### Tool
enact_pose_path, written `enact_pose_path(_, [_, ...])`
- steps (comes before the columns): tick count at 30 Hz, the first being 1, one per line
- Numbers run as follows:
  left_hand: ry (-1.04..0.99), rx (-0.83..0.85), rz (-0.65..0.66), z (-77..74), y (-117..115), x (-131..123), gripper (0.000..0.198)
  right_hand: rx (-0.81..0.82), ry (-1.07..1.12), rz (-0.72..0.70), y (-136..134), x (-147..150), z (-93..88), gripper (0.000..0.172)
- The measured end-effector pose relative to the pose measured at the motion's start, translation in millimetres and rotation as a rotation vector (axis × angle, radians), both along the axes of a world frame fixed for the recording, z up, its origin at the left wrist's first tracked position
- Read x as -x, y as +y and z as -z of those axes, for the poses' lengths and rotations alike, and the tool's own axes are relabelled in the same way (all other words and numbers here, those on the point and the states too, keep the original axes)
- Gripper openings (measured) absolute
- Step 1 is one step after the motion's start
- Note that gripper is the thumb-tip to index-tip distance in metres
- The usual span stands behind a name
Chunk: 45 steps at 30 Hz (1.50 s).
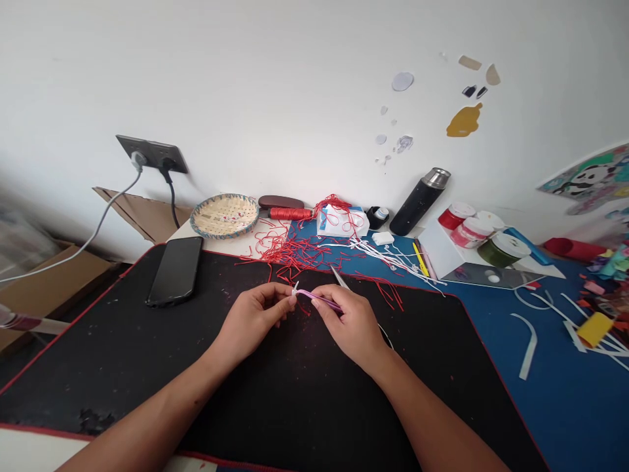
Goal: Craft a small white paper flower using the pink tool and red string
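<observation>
Left fingers, right fingers, pinching pink strip

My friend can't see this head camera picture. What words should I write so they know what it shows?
A left hand and right hand pinch a thin pink strip above a black desk mat. A pointed metal tip sticks out past the right hand. Tangled red threads and a black phone lie nearby.

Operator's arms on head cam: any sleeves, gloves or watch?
None visible. The left hand and right hand are bare, with no gloves. The left forearm and right forearm are also bare, with no sleeves, watch or bands. No cables or markings show.
</observation>
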State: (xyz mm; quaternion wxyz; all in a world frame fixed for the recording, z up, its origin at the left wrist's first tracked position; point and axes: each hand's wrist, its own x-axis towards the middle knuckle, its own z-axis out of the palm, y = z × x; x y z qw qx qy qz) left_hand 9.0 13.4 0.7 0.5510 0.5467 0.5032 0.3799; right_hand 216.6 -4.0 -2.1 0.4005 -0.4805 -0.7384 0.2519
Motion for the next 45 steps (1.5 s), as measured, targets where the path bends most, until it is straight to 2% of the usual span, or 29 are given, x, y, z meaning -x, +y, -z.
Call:
enact_pose_path(5, [0.012, -0.014, -0.003, -0.3, -0.2, -0.9, 0.037, -0.008, -0.073, -0.007, -0.9, -1.6, -0.6, 0.014])
enact_pose_path(15, [0.042, -0.038, -0.039, -2.3, -1.3, -3.0, 0.032, -0.09, -0.357, -0.013, -2.1, -2.3, -5.1, 0.022])
enact_pose_path(21, [0.041, -0.026, -0.051, -1.5, -0.3, -3.8, 0.032, -0.085, -0.421, -0.002, -2.5, -2.0, -2.4, 0.023])
enact_pose_path(31, [0.088, -0.045, 0.004, 3.9, 1.5, 0.5, 0.033, -0.122, -0.536, -0.03, -1.6, -4.8, -4.6, 0.027])
enact_pose_path(34, [0.169, -0.099, -0.009, 4.8, -1.3, 0.5, 0.031, -0.113, -0.525, -0.031, -2.0, -4.8, -5.5, 0.027])
enact_pose_path(39, [0.354, -0.32, -0.029, 5.7, -5.5, -0.5, 0.021, -0.099, -0.509, -0.024, -2.5, -4.0, -5.5, 0.027])
enact_pose_path(45, [0.365, -0.305, -0.011, 3.0, -4.6, -0.6, 0.021, -0.124, -0.597, -0.025, -2.4, -4.8, -3.6, 0.029])
